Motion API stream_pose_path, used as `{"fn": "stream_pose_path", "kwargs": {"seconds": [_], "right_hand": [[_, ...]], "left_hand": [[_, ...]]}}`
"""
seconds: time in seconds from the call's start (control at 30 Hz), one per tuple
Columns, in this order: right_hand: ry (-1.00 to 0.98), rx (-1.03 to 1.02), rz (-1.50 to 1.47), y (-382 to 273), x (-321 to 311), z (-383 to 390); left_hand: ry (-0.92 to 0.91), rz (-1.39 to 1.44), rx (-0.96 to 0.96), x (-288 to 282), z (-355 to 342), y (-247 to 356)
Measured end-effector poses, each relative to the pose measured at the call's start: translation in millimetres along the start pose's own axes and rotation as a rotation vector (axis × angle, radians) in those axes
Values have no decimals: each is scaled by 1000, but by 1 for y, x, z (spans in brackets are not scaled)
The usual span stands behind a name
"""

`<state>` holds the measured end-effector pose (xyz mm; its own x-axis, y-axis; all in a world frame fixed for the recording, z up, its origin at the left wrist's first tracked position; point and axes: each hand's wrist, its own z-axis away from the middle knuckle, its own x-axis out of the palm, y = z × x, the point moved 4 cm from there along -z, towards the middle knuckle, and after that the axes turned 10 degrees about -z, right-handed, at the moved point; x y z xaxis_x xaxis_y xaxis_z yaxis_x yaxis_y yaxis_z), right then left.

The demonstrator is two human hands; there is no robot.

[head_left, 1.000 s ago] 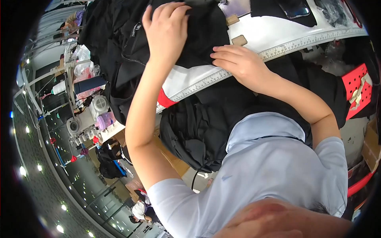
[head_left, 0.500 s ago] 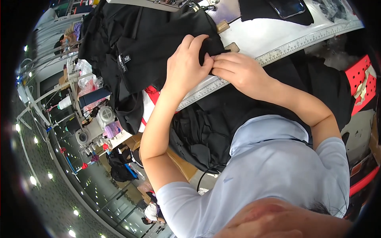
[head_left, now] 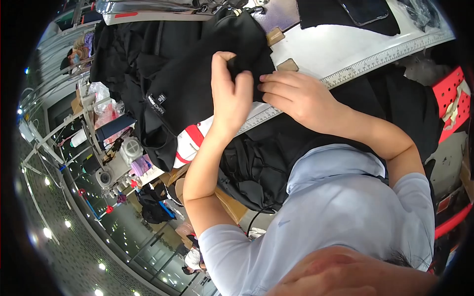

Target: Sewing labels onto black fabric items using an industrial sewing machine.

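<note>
A black garment [head_left: 187, 84] with a small sewn-in label [head_left: 157, 103] lies bunched on the white table under my hands. My left hand [head_left: 231, 93] is closed on its cloth, forefinger and thumb curled with a fold between them. At the garment's right edge, my right hand [head_left: 301, 98] has its fingers pressed together on the cloth; its thumb is hidden. A long ruler [head_left: 355, 64] runs along the table's near edge, passing beneath both wrists.
Part of a sewing machine [head_left: 158, 12] stands at the far side. Two small brownish blocks [head_left: 288, 65] sit beside the garment. A phone [head_left: 363, 11] lies on black cloth at the far right. More black fabric [head_left: 256, 163] covers my lap; a red perforated panel [head_left: 450, 103] stands to the right.
My hands, nearly touching before, have drawn slightly apart. The left has shifted a little toward me, and the garment has slid left, uncovering more of the red-and-white surface beside my left forearm.
</note>
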<state>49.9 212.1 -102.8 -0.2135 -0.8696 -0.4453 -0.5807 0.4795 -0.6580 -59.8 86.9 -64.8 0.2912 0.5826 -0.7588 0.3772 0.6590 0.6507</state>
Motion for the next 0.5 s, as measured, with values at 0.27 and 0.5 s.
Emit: {"fn": "stream_pose_path", "kwargs": {"seconds": [0.27, 0.5], "right_hand": [[-47, -11, -10, -1, 0, -1], [-65, 1, 5, -3, -1, -4]], "left_hand": [[-3, -542, 385, 0, -7, 12], [-11, -765, 711, 5, -17, 17]]}}
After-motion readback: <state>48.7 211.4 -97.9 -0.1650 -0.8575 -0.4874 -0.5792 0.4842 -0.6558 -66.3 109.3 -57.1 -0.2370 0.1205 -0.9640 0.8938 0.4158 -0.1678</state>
